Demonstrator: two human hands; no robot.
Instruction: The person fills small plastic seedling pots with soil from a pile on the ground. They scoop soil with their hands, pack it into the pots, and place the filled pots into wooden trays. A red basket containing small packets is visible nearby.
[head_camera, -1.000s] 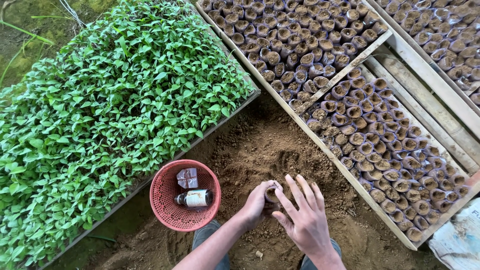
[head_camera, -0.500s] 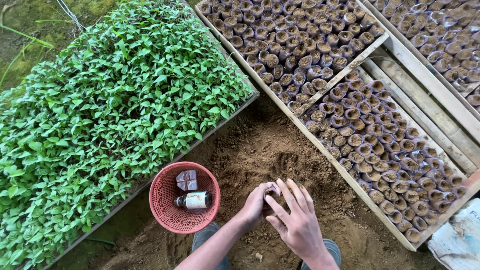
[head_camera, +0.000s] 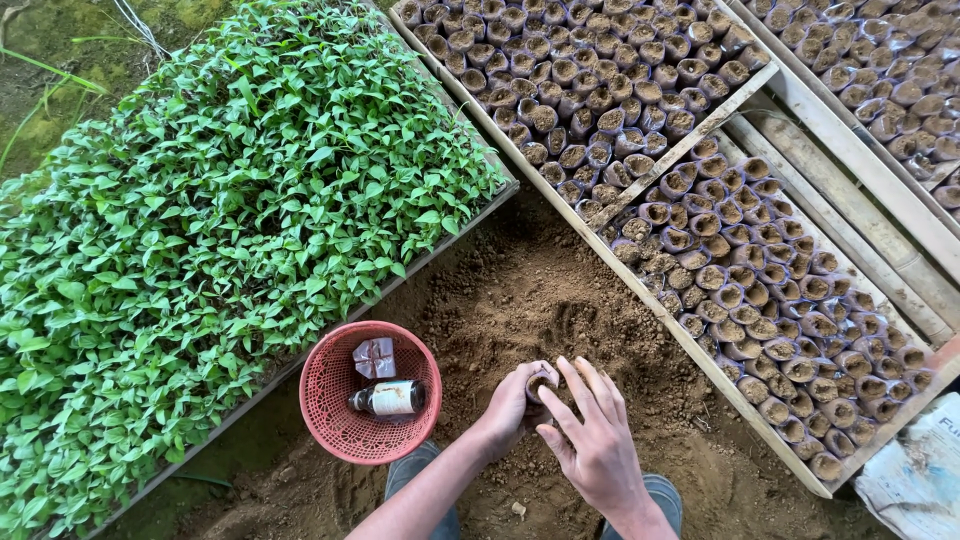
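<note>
While I watch from above, left hand (head_camera: 513, 405) grips a small soil-filled pot (head_camera: 541, 382) over the loose dirt (head_camera: 560, 300); right hand (head_camera: 598, 445) holds nothing, fingers half-spread, fingertips at the pot rim. Red basket (head_camera: 330, 410) sits just left.

Left hand (head_camera: 512, 405) grips soil pot (head_camera: 541, 382) (right hand (head_camera: 596, 448) touching).

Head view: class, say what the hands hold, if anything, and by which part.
The left hand grips a small soil-filled pot around its side; the right hand touches its top.
</note>
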